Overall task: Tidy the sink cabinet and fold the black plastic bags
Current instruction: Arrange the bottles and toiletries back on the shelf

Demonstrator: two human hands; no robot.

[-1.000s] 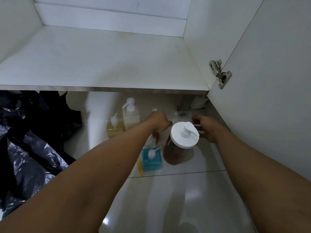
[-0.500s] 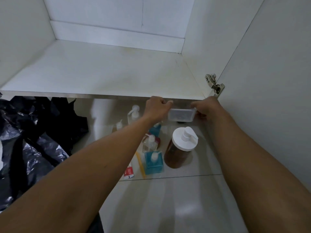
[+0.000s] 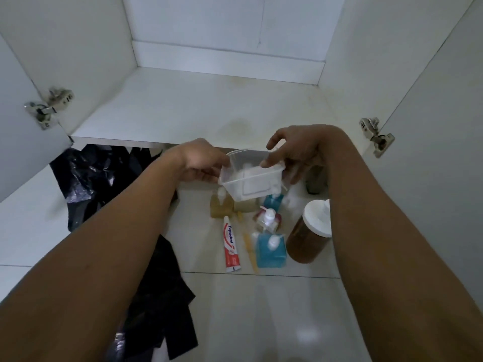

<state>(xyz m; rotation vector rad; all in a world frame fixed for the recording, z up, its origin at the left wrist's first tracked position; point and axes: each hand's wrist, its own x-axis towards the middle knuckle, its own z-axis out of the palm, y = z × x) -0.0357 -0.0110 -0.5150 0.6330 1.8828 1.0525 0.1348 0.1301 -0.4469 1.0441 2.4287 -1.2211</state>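
clear tub (image 3: 252, 182) in both hands (image 3: 201, 163) (image 3: 295, 150) overlaps pump bottles (image 3: 270, 250), black bags (image 3: 88, 178) left.

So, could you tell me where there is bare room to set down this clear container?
The clear container fits on the cabinet shelf, bare between both hinges, or the near floor tile. Crowded: floor between toothpaste and brown jar; black plastic bags on the left.
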